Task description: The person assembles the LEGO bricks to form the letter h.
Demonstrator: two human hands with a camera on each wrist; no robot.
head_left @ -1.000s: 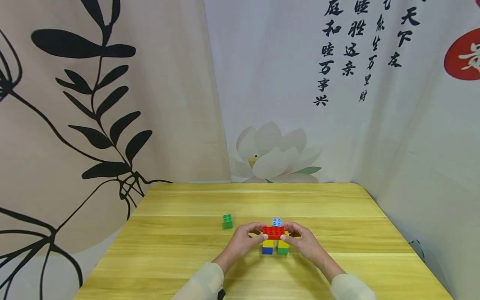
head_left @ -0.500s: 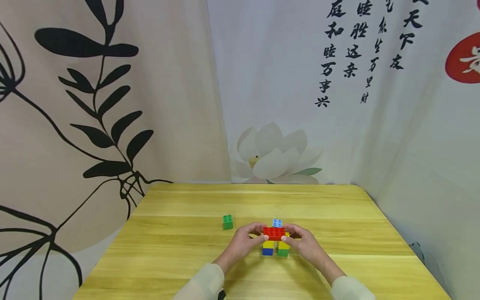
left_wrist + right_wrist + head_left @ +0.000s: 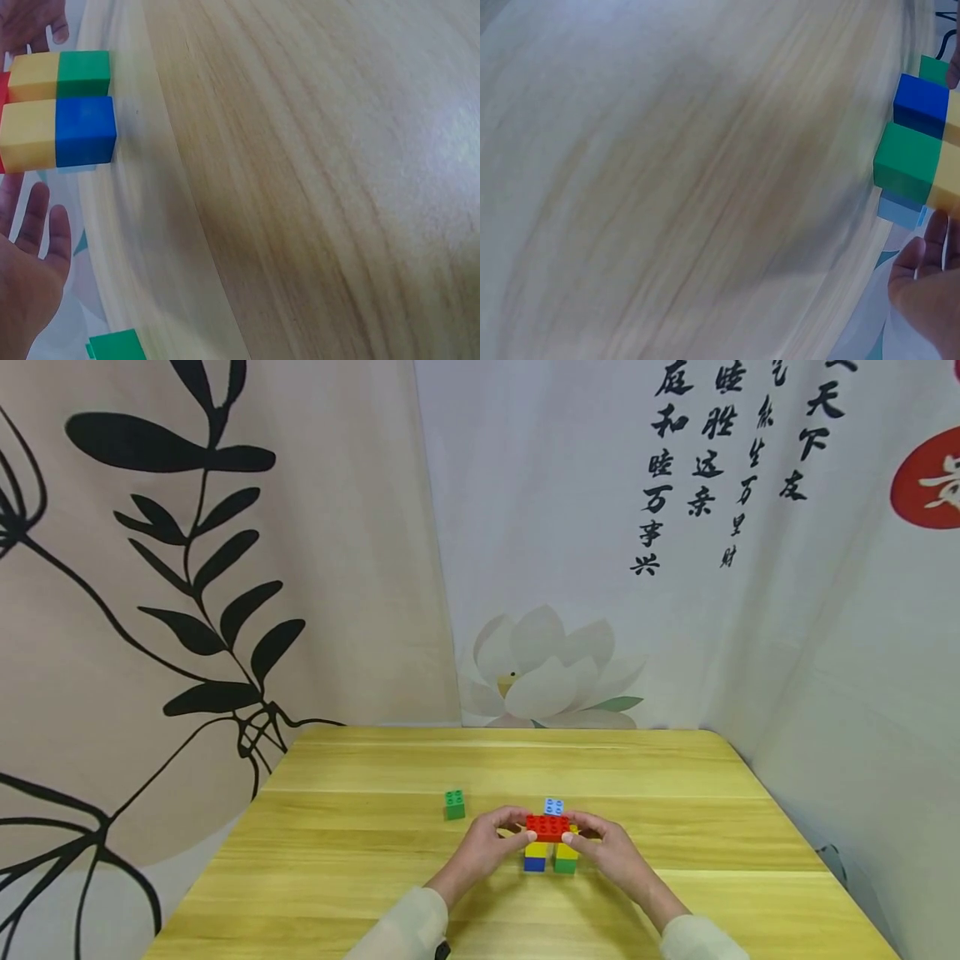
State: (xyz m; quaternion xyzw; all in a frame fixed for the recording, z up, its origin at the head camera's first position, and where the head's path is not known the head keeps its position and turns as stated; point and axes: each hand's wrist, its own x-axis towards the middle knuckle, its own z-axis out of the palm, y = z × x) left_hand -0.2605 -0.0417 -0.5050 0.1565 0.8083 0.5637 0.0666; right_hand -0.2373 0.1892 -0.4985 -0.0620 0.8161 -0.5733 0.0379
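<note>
A red building brick (image 3: 548, 828) lies across two short stacks in the head view, bridging them. The left stack has a yellow brick (image 3: 536, 850) over a blue brick (image 3: 535, 864). In the right stack, a yellow brick (image 3: 567, 852) sits on a green brick (image 3: 566, 865). My left hand (image 3: 486, 845) pinches the red brick's left end, thumb in front and fingers behind. At its right end my right hand (image 3: 613, 853) pinches likewise. Both wrist views show the stacks' lower bricks, blue (image 3: 85, 131) and green (image 3: 907, 160); the red brick is mostly cut off there.
Just behind the red brick is a light blue brick (image 3: 553, 807). A separate green brick (image 3: 454, 805) stands farther back on the left of the wooden table (image 3: 360, 827). Printed curtains (image 3: 360, 568) hang behind the table's far edge.
</note>
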